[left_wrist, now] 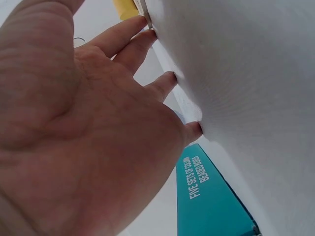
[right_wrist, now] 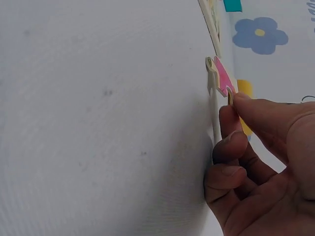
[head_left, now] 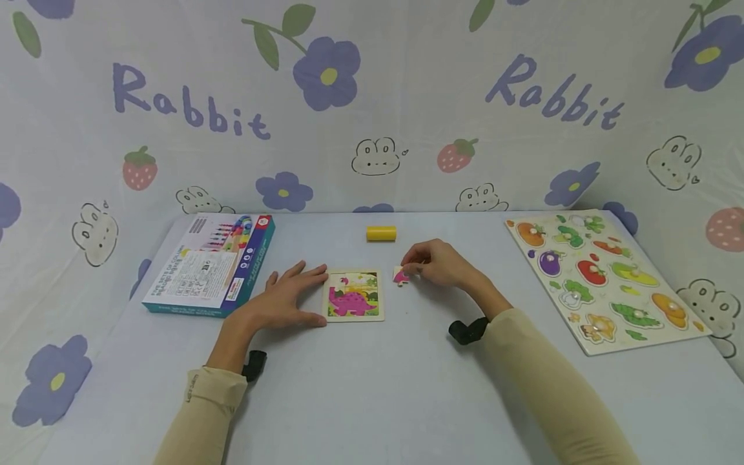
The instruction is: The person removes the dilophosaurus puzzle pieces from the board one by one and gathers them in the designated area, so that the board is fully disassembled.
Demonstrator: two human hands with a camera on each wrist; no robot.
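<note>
One small, thin pink-and-cream jigsaw piece point(head_left: 400, 276), probably light, stiff wood best held by its edges, is pinched in the right hand point(head_left: 440, 263) beside the pale, square dinosaur puzzle tray point(head_left: 354, 319); the left hand point(head_left: 279, 300) spreads wide.

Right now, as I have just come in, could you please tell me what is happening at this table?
A person's right hand pinches a small, partly pink puzzle piece just right of a square dinosaur puzzle, apart from it. The left hand, fingers spread, is at the puzzle's left edge. A yellow cylinder lies farther back, a box to the left, and a vegetable picture board to the right.
</note>
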